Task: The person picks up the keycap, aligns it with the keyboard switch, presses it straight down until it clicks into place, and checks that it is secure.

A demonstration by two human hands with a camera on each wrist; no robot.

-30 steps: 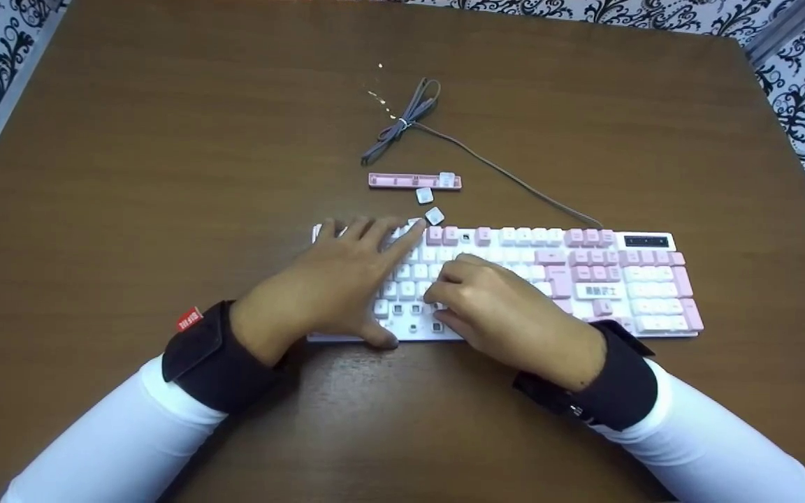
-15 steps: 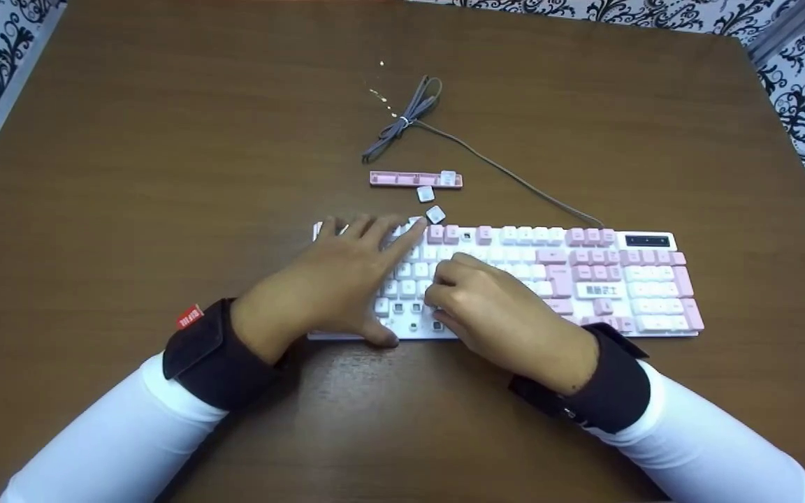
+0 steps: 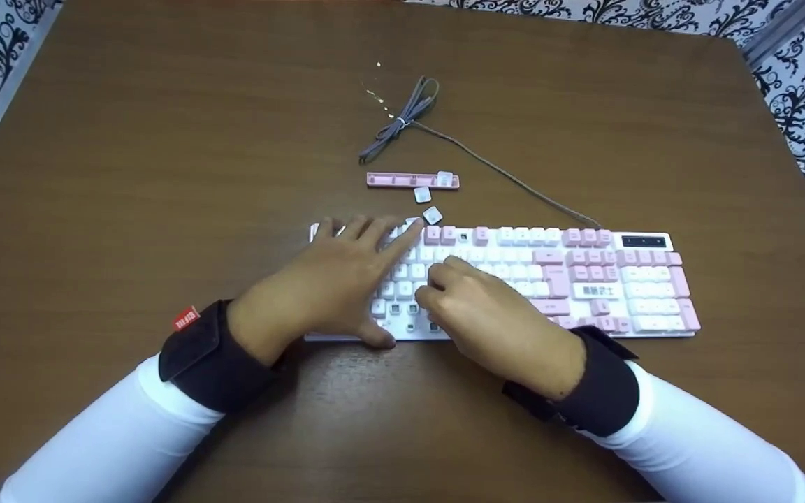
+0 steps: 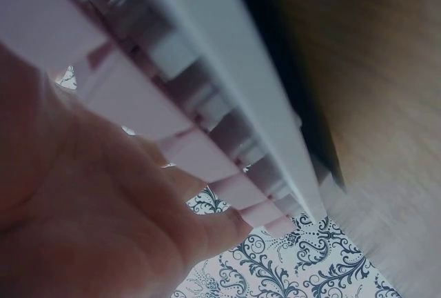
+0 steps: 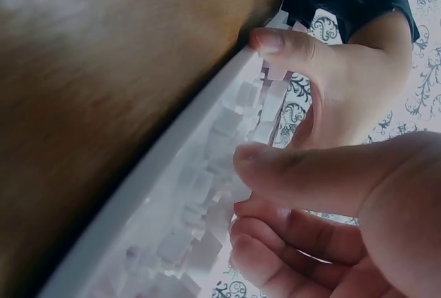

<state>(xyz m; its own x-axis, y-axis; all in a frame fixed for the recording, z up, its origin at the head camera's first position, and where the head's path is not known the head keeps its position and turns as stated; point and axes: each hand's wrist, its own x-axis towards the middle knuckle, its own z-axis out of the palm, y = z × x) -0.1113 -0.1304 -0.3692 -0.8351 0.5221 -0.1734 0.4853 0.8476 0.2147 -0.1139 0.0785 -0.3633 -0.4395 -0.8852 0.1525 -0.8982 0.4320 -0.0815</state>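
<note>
A white and pink keyboard lies on the brown table, with bare switch sockets in its lower left rows. My left hand rests spread over its left end, fingers across the keys and thumb at the front edge. Close beside it, my right hand bends over the lower rows. In the right wrist view, thumb and forefinger pinch a white keycap low over the keys. Behind the keyboard lie two loose white keycaps, one nearer and one farther, beside an upturned pink spacebar carrying another white keycap.
A grey cable runs back from the keyboard to a tied bundle. Several tiny pale bits lie by that bundle. Patterned black and white cloth shows beyond the table edges.
My right hand has shifted slightly left and toward me, uncovering more of a pink key at its right. The left hand keeps its place on the keyboard.
</note>
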